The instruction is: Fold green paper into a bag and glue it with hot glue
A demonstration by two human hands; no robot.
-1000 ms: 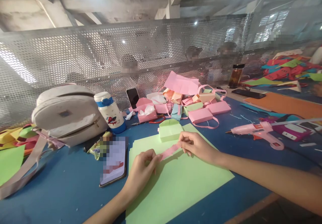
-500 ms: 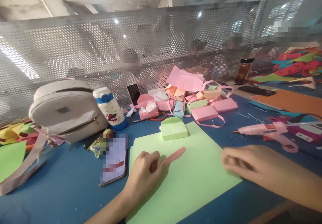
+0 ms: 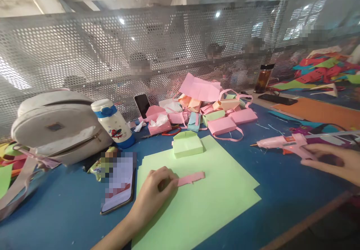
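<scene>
My left hand (image 3: 156,190) rests over the light green paper sheets (image 3: 216,201), thumb and fingers pinched on one end of a pink paper strip (image 3: 192,178). The strip's free end points right and has an uneven edge. Just beyond it, a small folded green paper box (image 3: 188,147) sits on the sheets. At the right, my right hand (image 3: 337,162) has its fingers and thumb around the handle of a pink hot glue gun (image 3: 281,143). The gun lies on its side, with its nozzle towards the left.
A phone (image 3: 119,186) lies left of the sheets, near a white backpack (image 3: 56,126) and a water bottle (image 3: 114,124). Folded paper bags (image 3: 222,126) are heaped at the back by a perforated metal screen (image 3: 168,36). Orange paper (image 3: 309,111) lies at the right.
My right hand has moved right from beside the green sheets to the glue gun's handle. The pink strip, still in my left hand, has turned to lie flatter. The view has shifted slightly right.
</scene>
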